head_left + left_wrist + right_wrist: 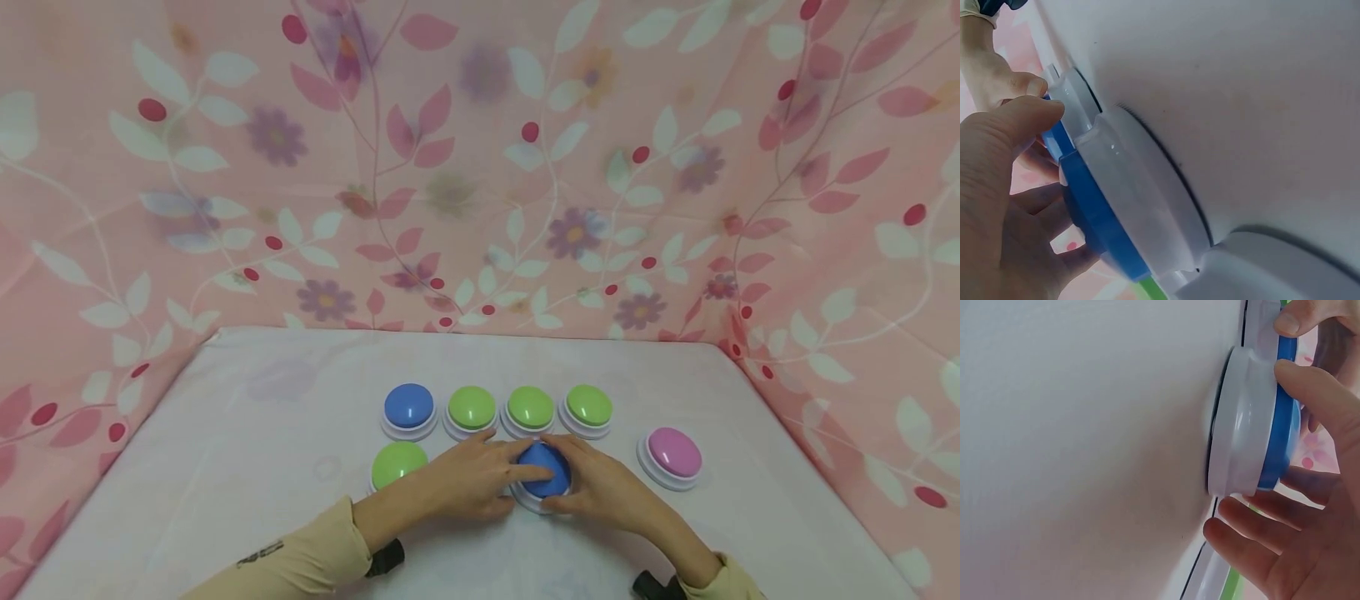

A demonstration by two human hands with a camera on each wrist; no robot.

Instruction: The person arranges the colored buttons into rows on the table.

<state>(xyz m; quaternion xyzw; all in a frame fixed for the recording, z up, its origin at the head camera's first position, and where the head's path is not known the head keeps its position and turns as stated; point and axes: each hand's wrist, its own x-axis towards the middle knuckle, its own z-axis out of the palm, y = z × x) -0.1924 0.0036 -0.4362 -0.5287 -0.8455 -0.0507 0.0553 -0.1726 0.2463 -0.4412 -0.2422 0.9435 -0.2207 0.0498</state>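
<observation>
My right hand (611,487) holds a round blue push button (551,471) with a white base, its thumb at the near edge and its fingers around the far side. Close beside it, my left hand (472,479) curls over a second blue push button (1100,215). That button is hidden by the hand in the head view. The left index finger reaches across onto the dome of the right-hand button. In the right wrist view, the right thumb (1307,381) lies against the blue dome's edge. Both bases stand side by side on the table.
Behind the hands stand a blue button (408,406) and three green buttons, one at the row's right end (588,406). A green button (397,464) sits left of the left hand. A pink button (675,452) stands apart at right. Floral cloth (480,167) surrounds the white table (262,442).
</observation>
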